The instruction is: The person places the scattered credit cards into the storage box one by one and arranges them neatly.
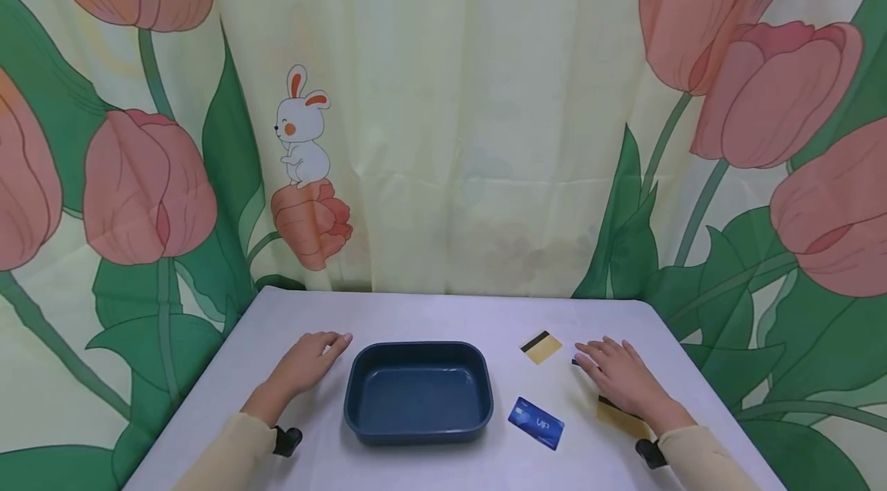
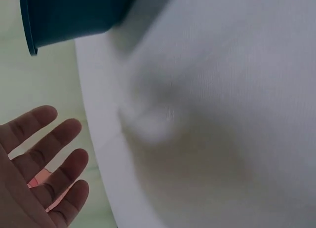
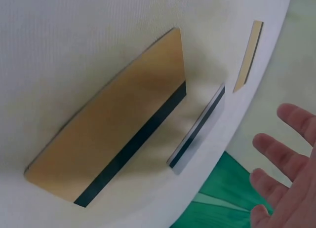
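Observation:
My left hand (image 1: 305, 364) hovers over the table just left of a dark blue rectangular tray (image 1: 419, 435), its fingers apart and nothing in them. In the left wrist view the tray's side (image 2: 74, 16) is at the top, beyond the spread fingers. On the right, my right hand (image 1: 620, 377) is held above several cards, fingers loosely extended and holding nothing. A gold card with a dark stripe (image 3: 113, 119) lies beneath its wrist, and a pale card with a dark stripe (image 3: 197, 127) lies farther on, mostly hidden by the hand in the head view.
Between the tray and my right hand, a blue VIP card (image 1: 537, 423) lies face up. Behind it is another gold card (image 1: 543, 349) with a black stripe. The white table (image 1: 312, 445) ends at a curtain (image 1: 443, 129) printed with tulips and a rabbit.

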Demonstrator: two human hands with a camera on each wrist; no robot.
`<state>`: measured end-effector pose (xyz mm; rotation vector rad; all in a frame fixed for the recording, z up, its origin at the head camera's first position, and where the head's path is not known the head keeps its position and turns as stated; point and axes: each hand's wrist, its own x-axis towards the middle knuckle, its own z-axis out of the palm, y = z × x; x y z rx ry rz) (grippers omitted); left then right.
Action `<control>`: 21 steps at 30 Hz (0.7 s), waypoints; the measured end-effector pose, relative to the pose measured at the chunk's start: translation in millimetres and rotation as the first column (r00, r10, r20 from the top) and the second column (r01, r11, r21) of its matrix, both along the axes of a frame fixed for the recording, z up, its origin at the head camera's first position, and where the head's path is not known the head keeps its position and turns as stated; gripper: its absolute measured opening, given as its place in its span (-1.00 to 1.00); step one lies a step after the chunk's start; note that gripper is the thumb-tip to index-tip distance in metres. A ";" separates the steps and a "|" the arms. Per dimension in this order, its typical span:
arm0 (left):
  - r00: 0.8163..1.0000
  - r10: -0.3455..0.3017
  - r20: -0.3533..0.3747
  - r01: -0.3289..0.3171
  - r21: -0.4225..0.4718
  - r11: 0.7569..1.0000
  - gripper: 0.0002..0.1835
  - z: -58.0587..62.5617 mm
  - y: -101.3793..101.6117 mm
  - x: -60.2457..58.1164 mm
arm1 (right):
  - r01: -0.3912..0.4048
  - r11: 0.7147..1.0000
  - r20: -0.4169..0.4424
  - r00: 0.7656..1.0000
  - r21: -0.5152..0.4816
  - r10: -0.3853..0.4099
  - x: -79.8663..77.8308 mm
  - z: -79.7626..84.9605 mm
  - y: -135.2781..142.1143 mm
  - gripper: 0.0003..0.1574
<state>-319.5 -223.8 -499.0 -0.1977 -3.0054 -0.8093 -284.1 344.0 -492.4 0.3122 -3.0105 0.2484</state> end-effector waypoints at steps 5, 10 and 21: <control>1.000 0.016 0.009 -0.016 0.088 0.996 -0.15 0.5 1.4 10.5 | 0.003 1.000 0.015 1.000 -0.008 -0.003 5.2 -2.1 -6.2 -0.17; 0.998 0.043 0.046 -0.051 0.184 0.982 -0.18 4.4 7.0 18.6 | 0.005 0.999 0.053 0.999 -0.044 -0.002 6.7 -2.7 -9.9 -0.12; 0.988 0.046 0.148 -0.097 0.361 0.928 -0.13 4.4 22.0 33.4 | -0.063 0.998 0.072 0.995 -0.004 0.063 10.9 -12.4 -29.1 -0.52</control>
